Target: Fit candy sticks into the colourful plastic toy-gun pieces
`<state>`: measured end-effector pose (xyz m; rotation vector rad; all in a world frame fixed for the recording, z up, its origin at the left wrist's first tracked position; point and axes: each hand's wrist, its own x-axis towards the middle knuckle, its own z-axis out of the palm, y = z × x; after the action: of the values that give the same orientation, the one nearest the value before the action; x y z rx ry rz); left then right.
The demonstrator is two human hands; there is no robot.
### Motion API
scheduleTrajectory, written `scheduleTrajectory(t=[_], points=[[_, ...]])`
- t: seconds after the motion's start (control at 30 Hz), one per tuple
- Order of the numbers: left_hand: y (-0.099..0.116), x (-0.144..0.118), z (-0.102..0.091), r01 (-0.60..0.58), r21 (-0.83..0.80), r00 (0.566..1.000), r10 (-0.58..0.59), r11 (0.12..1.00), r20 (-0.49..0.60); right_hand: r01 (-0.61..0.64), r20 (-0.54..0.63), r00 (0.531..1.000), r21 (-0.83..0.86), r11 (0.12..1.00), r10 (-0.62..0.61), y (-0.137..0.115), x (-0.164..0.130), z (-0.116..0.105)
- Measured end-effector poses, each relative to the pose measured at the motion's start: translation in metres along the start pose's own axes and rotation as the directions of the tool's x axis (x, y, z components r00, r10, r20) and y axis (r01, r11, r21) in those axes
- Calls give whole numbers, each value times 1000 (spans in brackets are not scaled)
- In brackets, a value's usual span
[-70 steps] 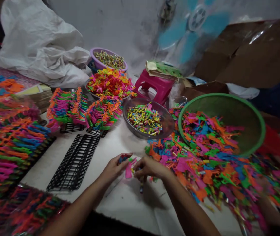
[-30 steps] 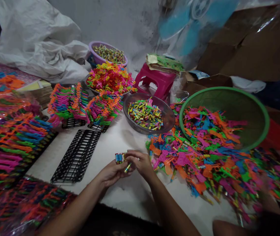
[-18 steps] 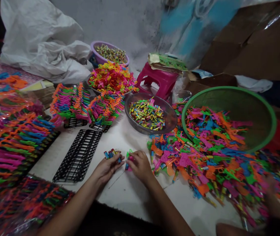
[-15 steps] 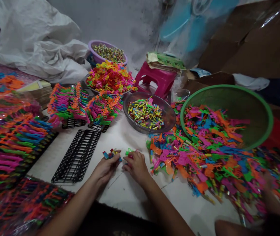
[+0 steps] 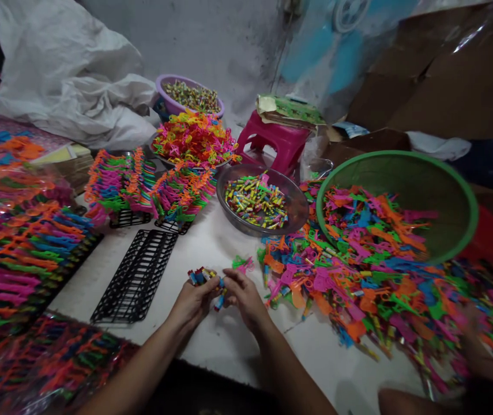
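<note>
- Your left hand (image 5: 194, 301) is closed around a small bunch of coloured tubes (image 5: 199, 276), whose ends stick out above your fingers, near the front edge of the white table (image 5: 229, 346).
- Your right hand (image 5: 243, 295) meets the left, fingertips pinched on a single blue tube (image 5: 219, 301) between the two hands. A green and pink plastic piece (image 5: 243, 264) lies on the table just beyond your right hand.
- Judging by how things lie, a good part is done: the racks at the left edge (image 5: 21, 248) and the two further back (image 5: 151, 187) stand full of coloured pieces.
- One black rack (image 5: 136, 275), just left of your hands, holds nothing.
- Plenty looks left: a loose heap of plastic pieces (image 5: 358, 276) spreads over the right side of the table, spilling from the tipped green basin (image 5: 458, 190).
- The metal bowl (image 5: 292, 222) beyond your hands holds many more tubes.
- At the lower right corner another person's arm (image 5: 471, 351) is blurred; what it does cannot be told.
</note>
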<state>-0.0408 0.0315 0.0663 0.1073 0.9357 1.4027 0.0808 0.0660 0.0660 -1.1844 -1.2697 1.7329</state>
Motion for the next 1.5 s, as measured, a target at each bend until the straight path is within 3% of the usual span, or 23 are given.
scheduleTrajectory(t=[0.07, 0.17, 0.27, 0.37, 0.43, 0.5, 0.6, 0.7, 0.77, 0.87, 0.97, 1.07, 1.13, 1.17, 1.23, 1.33, 1.37, 1.43, 1.5], points=[[-1, -3, 3, 4, -15, 998, -3, 1000, 61, -13, 38, 999, 59, 998, 11, -1, -3, 3], [2, -6, 5, 33, -7, 996, -33, 999, 80, 34, -30, 999, 97, 995, -31, -2, -2, 4], [2, -2, 4, 35, 9, 999, -35, 999, 40, 85, -105, 992, 84, 993, -76, 3, 5, 2], [0, 9, -1, -46, 81, 997, 51, 996, -64, 146, -273, 952, 4, 989, -140, 9, 14, -3], [1, 14, -6, -58, 132, 996, 67, 990, -64, 158, -313, 935, -60, 986, -168, 10, 17, -12], [5, 16, -11, -18, 160, 1000, 17, 987, 9, 187, -240, 948, -120, 975, -211, 3, 16, -23], [13, 13, -15, 78, 193, 988, -102, 978, 119, 308, 29, 951, -224, 925, -309, -17, 9, -39], [17, 6, -14, 188, 241, 953, -235, 952, 188, 439, 341, 880, -323, 839, -330, -39, 3, -40], [14, 2, -13, 256, 278, 911, -327, 926, 250, 498, 466, 830, -369, 785, -307, -48, 3, -34], [10, 0, -14, 309, 316, 847, -411, 897, 337, 542, 466, 819, -435, 719, -335, -49, 4, -22], [11, 3, -18, 327, 303, 883, -404, 895, 240, 469, 305, 883, -578, 667, -357, -39, -1, -20], [18, 7, -23, 320, 254, 925, -359, 913, 125, 368, 339, 927, -749, 551, -158, -21, -15, -25], [22, 8, -24, 302, 223, 937, -332, 927, 111, 352, 401, 916, -819, 453, 13, -9, -23, -28], [24, 8, -24, 295, 210, 940, -322, 932, 111, 339, 393, 918, -838, 428, 42, -5, -25, -29], [23, 7, -22, 277, 183, 945, -302, 943, 125, 262, 276, 960, -845, 467, -39, -1, -23, -28], [13, 4, -15, 228, 140, 951, -252, 964, 182, 130, 7, 985, -683, 719, -171, -7, -15, -23], [8, 3, -12, 210, 133, 948, -235, 969, 214, 120, -19, 986, -607, 786, -165, -11, -12, -20], [-2, 2, -7, 176, 129, 946, -204, 976, 252, 145, 57, 989, -506, 850, -135, -19, -8, -15], [-9, 2, -5, 152, 125, 969, -173, 980, 178, 171, 86, 985, -499, 850, -147, -25, -6, -14]])
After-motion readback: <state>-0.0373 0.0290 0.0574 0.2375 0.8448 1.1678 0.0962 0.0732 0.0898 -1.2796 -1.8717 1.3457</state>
